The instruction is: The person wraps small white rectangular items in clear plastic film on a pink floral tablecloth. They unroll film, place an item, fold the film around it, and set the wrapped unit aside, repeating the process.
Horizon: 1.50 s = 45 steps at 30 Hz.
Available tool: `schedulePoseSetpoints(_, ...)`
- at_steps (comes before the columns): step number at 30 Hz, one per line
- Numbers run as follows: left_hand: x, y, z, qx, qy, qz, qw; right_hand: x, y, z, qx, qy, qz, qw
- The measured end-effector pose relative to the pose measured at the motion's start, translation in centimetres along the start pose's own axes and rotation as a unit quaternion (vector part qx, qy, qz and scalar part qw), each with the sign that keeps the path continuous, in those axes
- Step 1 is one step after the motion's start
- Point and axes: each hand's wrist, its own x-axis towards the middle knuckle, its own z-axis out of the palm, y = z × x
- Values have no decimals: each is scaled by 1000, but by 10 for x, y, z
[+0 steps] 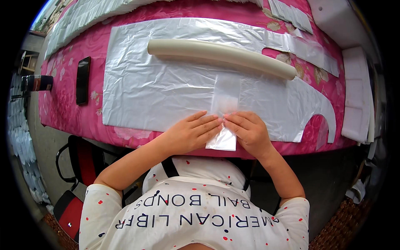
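In front of me at the near table edge lies a narrow folded plastic bag (225, 92), thin and whitish. Its shiny near end (221, 141) hangs slightly toward me. My left hand (198, 131) grips the strip from its left side, fingers together and thumb hidden. From the other side my right hand (248, 130) pinches it with bent fingers, the fingertips of both hands almost meeting. Under the strip spreads a large silvery-white plastic sheet (154, 91) with a handle-like cutout at its right end. Across the sheet, beyond my hands, rests a long cream tube (221, 56).
A pink floral cloth (62, 110) covers the table. On the left lie a black phone (83, 80) and a dark jar (37, 83). Stacks of folded white plastic (91, 18) line the far edge. White padded blocks (356, 93) stand right; red-black chairs (85, 160) stand lower left.
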Motion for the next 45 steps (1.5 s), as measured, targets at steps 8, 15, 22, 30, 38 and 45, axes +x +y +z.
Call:
schedulePoseSetpoints(8, 5, 0, 3, -57, -8, -38, 998, -2, 3, -2, 22, 24, 33, 999)
schedulePoseSetpoints(15, 12, 1, 2, -111, 3, -80, 991, -5, 5, -1, 35, 46, 39, 998)
schedulePoseSetpoints(22, 34, 4, -4, -229, 26, -324, 917, 10, 0, -14, 137, 12, 278, 951)
schedulePoseSetpoints(30, 61, -10, -4, -259, 71, -428, 863, 40, 19, -20, 254, -96, 496, 825)
schedulePoseSetpoints(38, 56, -11, 1, -25, 113, -246, 962, 46, 26, -22, 238, -142, 513, 812)
schedulePoseSetpoints(45, 70, 2, 22, 8, 16, -208, 978, 42, 31, -17, 264, -132, 502, 813)
